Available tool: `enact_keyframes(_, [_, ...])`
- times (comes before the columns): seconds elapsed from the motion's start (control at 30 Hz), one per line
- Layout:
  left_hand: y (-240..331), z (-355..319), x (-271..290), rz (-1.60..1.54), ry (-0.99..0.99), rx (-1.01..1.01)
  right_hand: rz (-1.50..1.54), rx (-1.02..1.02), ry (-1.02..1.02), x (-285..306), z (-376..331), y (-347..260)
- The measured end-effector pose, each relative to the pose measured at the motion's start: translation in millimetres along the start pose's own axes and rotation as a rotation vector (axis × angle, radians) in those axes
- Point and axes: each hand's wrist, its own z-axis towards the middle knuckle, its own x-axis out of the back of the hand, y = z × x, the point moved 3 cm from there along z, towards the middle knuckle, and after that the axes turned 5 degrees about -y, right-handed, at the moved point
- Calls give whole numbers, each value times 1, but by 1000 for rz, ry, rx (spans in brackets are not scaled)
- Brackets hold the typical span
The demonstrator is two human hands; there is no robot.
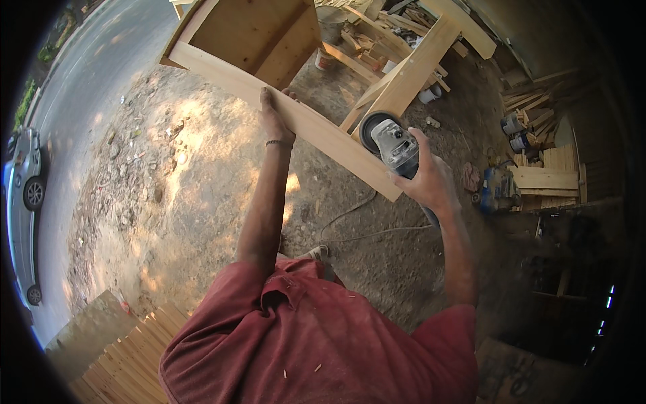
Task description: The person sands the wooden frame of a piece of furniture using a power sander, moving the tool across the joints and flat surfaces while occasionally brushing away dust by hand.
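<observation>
Outdoors, dirt (208, 172) lies beneath the wooden board (330, 143), beside a road (101, 81).

Smooth wooden board (336, 144), matt metal-headed grinder (397, 143), rough dirt ground (222, 161)

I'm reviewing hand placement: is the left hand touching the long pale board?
Touching: the head view shows the left hand overlapping the near edge of the long pale board, no gap visible.
</observation>
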Motion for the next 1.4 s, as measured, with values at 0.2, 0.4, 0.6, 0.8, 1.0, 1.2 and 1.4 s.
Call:
enact_keyframes(0.2, [-2, -7, 2, -9, 11, -3, -19, -11, -67, 1, 8, -8])
enact_keyframes(0.4, [3, -9, 7, 2, 38, -41, -59, 70, -68, -8, 30, -31])
enact_keyframes(0.6, [6, -9, 6, -13, 24, -29, -54, 70, -77, -9, 27, -30])
enact_keyframes(0.8, [9, -14, 13, 38, 39, -12, -68, -28, -133, -6, -2, -13])
enact_keyframes(1.0, [10, -19, 12, 81, 1, 67, -81, 20, -75, -5, -16, 3])
enact_keyframes(1.2, [20, -32, 24, 115, 0, 86, -19, -11, 20, 23, 6, 10])
enact_keyframes(1.4, [27, -42, 53, 95, -2, 100, -26, -4, 193, 72, 41, 45])
